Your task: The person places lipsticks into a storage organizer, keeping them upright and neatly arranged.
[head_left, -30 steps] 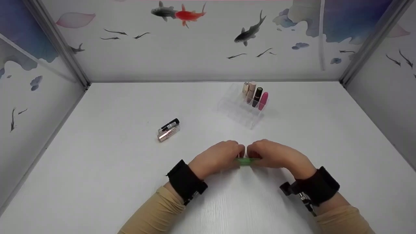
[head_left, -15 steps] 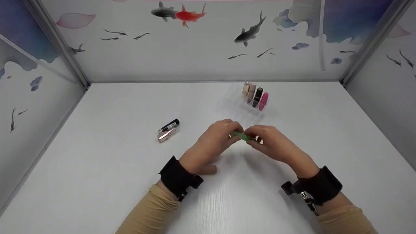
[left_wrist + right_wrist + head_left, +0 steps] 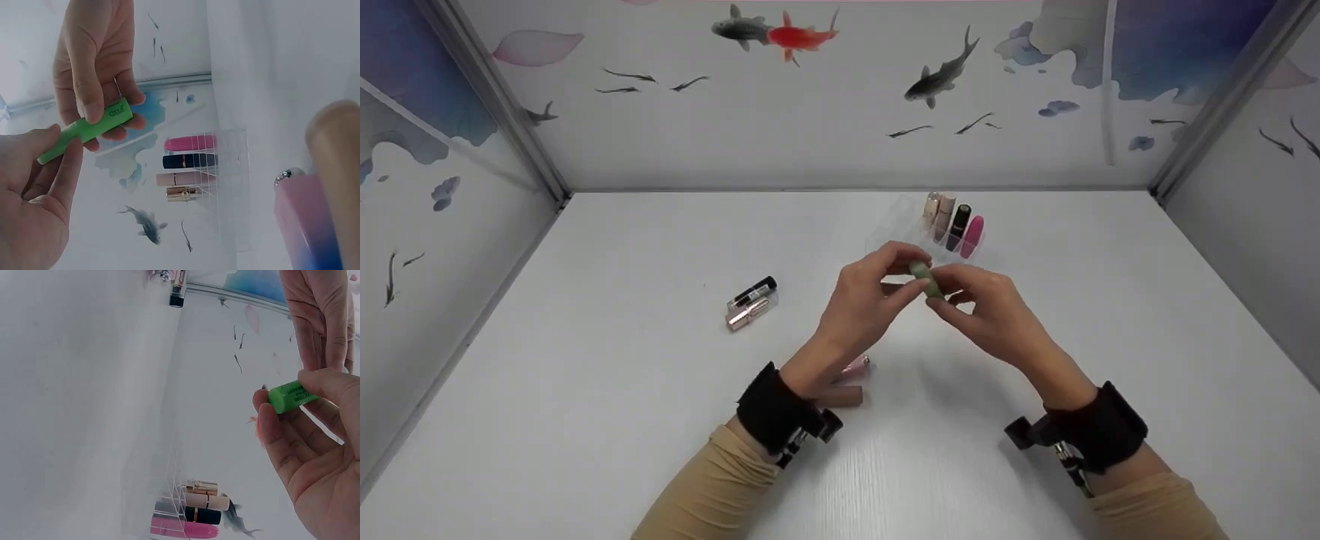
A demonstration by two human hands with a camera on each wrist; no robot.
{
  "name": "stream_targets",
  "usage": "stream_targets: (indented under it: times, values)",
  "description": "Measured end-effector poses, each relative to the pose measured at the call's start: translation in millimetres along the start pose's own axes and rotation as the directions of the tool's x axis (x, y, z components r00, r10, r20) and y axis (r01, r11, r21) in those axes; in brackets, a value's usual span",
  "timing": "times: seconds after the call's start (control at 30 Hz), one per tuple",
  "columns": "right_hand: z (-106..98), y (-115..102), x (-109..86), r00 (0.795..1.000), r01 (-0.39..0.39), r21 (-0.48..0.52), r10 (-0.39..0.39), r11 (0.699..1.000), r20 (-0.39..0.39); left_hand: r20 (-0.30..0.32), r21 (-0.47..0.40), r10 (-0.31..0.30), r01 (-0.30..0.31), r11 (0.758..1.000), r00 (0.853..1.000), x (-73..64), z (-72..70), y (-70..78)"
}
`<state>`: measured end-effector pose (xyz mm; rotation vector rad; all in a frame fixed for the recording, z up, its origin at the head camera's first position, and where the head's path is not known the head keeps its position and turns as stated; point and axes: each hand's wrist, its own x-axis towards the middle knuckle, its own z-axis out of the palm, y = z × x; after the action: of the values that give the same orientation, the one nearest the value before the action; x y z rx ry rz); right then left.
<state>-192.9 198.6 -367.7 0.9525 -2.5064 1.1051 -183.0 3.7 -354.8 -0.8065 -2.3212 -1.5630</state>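
Note:
Between both hands is a green lipstick tube [image 3: 926, 280] with dark printing, raised off the table and tilted. My left hand [image 3: 870, 296] pinches one end of it between thumb and fingers. At the other end, the thumb and fingers of my right hand [image 3: 990, 307] grip it. Just beyond the hands stands a clear lipstick holder [image 3: 230, 225], partly hidden by them in the head view. Its back row bears a pink lipstick [image 3: 190, 142], a black one [image 3: 188, 161], a pale beige one [image 3: 183, 179] and a gold one [image 3: 181, 194].
On the table to the left lie a black tube [image 3: 754, 291] and a rose-gold lipstick [image 3: 748, 313], side by side. Under my left wrist are a pink tube [image 3: 855, 367] and a brown tube [image 3: 844, 396], partly covered. Printed panels [image 3: 825, 142] wall the table.
Both hands have lifted the green lipstick tube and moved it forward towards the clear holder, turning it from level to tilted. The pink and brown tubes have come into sight under the left wrist.

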Motion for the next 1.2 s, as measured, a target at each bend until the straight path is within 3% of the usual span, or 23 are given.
stream_targets:
  times: [0.33,0.7,0.9,1.03,1.2]
  values:
    - [5.0,-5.1,21.3,0.992,-0.018,-0.071,0.009,0.997,-0.124,-0.105,0.079,0.033,-0.025,0.997,0.994,13.2,-11.2,-3.9]
    - [6.3,3.8,50.5,0.981,-0.084,-0.161,0.054,0.983,-0.184,-0.11,0.198,-0.015,0.037,0.98,0.994,44.4,-14.0,-13.0]
    - [7.2,5.9,63.8,0.964,-0.099,-0.158,0.056,0.982,-0.261,-0.107,0.271,-0.025,0.053,0.961,0.994,62.2,-14.0,-15.0]
    - [8.3,7.2,71.5,0.944,-0.109,-0.144,0.057,0.984,-0.324,-0.109,0.275,-0.031,0.06,0.96,0.994,73.0,-14.7,-14.8]
    - [9.3,10.4,81.9,0.923,-0.102,-0.15,0.037,0.983,-0.384,-0.097,0.271,-0.1,0.123,0.955,0.99,86.0,-17.2,-14.3]
